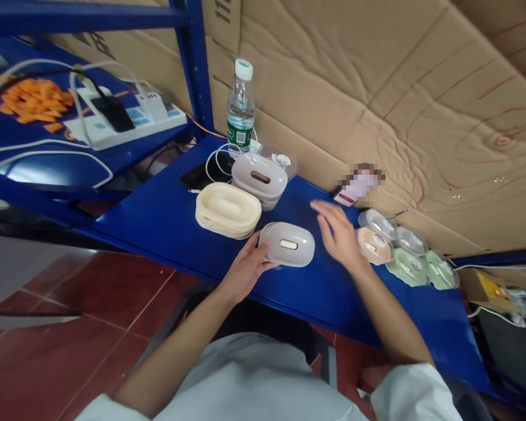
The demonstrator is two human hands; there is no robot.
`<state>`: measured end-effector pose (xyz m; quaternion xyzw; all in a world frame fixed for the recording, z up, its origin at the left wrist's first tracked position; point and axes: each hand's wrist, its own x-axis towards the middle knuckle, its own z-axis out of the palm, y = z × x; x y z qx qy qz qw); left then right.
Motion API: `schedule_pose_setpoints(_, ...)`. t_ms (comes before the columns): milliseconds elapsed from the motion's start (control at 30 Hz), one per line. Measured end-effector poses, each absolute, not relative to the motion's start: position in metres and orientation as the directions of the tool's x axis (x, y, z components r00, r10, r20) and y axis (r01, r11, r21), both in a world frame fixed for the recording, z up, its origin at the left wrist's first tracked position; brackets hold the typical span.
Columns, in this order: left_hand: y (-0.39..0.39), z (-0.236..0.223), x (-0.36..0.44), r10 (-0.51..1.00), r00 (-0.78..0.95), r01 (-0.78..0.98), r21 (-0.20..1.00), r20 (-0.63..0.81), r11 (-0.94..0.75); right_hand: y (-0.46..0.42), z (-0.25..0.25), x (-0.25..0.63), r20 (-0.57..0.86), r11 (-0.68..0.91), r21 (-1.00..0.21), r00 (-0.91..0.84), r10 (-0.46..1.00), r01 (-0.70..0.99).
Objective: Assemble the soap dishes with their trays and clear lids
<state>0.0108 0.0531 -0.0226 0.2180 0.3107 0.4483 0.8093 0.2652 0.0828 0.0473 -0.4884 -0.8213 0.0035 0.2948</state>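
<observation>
My left hand point(244, 270) grips the left end of a grey oval soap dish point(300, 241), fingers beneath and thumb on its rim. A cream-coloured piece shows through the slot in its middle. My right hand point(338, 235) hovers to the right of the dish, fingers stretched out and holding nothing. Just beyond my left hand sits a stack of cream oval trays point(228, 204). Behind that stack are nested grey oval dishes point(263, 178), the top one with a slot in its base.
Several wrapped oval dishes, including a green one point(407, 266) and a peach one point(374, 245), lie at the right. A phone point(355, 186) leans on the cardboard wall point(315, 88). A water bottle point(241, 111), cables and a power strip point(131, 126) stand at the back left.
</observation>
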Motion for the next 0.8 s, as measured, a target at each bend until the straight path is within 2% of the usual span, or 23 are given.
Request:
schedule_pose_setpoints(133, 0.052, -0.023, 0.01, 0.854, 0.441, -0.578, 0.641, -0.275, 0.505, 0.191, 0.054, 0.258, 0.363, 0.477, -0.286, -0.366, 0.857, 0.831)
schedule_pose_setpoints(267, 0.049, -0.02, 0.006, 0.848, 0.454, -0.58, 0.632, -0.272, 0.513, 0.256, 0.036, 0.247, 0.196, 0.382, -0.363, -0.332, 0.923, 0.85)
schedule_pose_setpoints(367, 0.05, -0.017, 0.005, 0.839, 0.473, -0.603, 0.596, -0.27, 0.531, 0.263, 0.023, 0.244, 0.204, 0.355, -0.387, -0.297, 0.933, 0.851)
schedule_pose_setpoints(533, 0.053, -0.018, 0.006, 0.826, 0.481, -0.621, 0.552, -0.292, 0.557, 0.223, 0.018, 0.257, 0.397, 0.345, -0.451, -0.161, 0.904, 0.823)
schedule_pose_setpoints(600, 0.054, -0.019, 0.006, 0.828, 0.477, -0.633, 0.539, -0.294, 0.556, 0.188, 0.02, 0.266, 0.433, 0.331, -0.479, -0.109, 0.895, 0.813)
schedule_pose_setpoints(700, 0.054, -0.021, 0.005, 0.838, 0.452, -0.648, 0.533, -0.306, 0.544, 0.118, 0.023, 0.28, 0.444, 0.316, -0.492, -0.078, 0.893, 0.811)
schedule_pose_setpoints(800, 0.054, -0.021, 0.006, 0.842, 0.432, -0.642, 0.546, -0.322, 0.538, 0.047, 0.023, 0.288, 0.394, 0.368, -0.445, -0.19, 0.899, 0.816)
